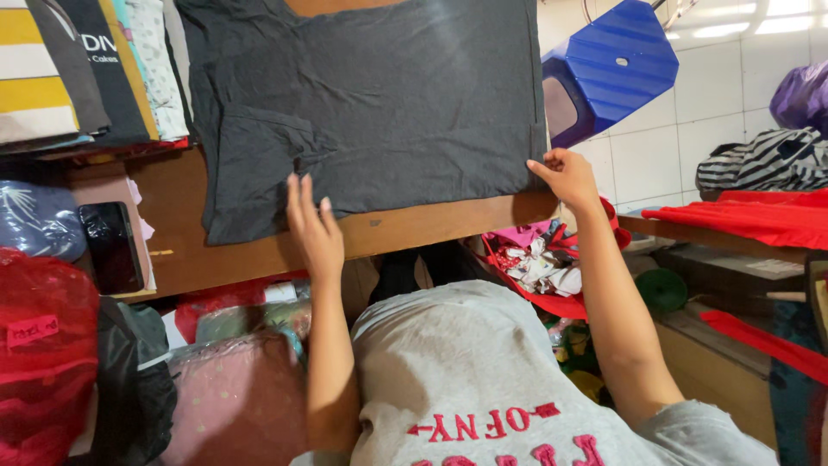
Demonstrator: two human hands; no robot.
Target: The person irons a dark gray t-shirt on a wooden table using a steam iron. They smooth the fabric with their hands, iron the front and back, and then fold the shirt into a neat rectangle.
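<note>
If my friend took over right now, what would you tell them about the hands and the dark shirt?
Left hand: open, fingers flat on the lower edge of the dark grey cotton T-shirt, near its folded-in sleeve.
Right hand: pinching the shirt's lower right corner.
The shirt lies spread on the brown wooden tabletop, still creased. One sleeve looks folded inward.
A stack of folded clothes sits at the table's far left; a blue plastic stool is tipped beyond the right edge.
Done: shirt laid out, one sleeve in. Left: the rest is unfolded.
</note>
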